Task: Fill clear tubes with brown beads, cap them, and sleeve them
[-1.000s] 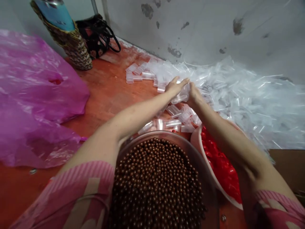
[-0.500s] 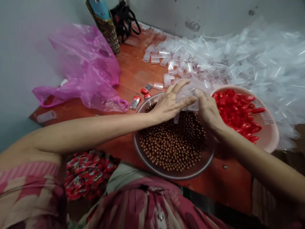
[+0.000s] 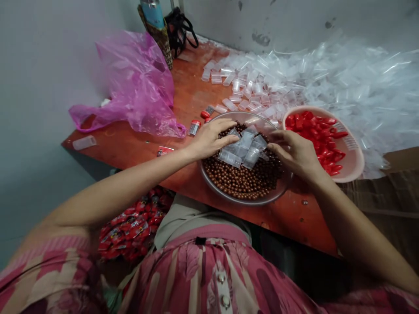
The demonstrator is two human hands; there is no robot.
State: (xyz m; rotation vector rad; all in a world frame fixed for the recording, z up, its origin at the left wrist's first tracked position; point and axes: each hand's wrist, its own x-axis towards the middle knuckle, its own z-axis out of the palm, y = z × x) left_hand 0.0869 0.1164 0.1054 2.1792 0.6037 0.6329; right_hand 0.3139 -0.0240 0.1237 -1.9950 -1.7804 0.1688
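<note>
A round metal bowl [image 3: 214, 185] holds many small brown balls [image 3: 242, 181]. On top of the balls lies a small heap of clear plastic containers [image 3: 247, 146]. My left hand [image 3: 212, 137] reaches over the bowl's left side, thumb and fingers apart, fingertips beside the heap. From the right, my right hand [image 3: 293, 150] hangs over the bowl's rim with its thumb and fingers apart, close to the heap's right edge. Neither hand visibly grips a container.
A pink basket [image 3: 358, 163] of red caps [image 3: 316, 139] stands right of the bowl. Many clear containers [image 3: 327, 83] are piled behind. A pink plastic bag [image 3: 137, 87] lies left, near filled red-capped containers [image 3: 194, 127]. Red packets [image 3: 131, 231] sit below the table edge [image 3: 183, 185].
The clear containers that were between my hands now rest on the brown balls. My hands have spread apart and lowered to either side of them. The view has shifted.
</note>
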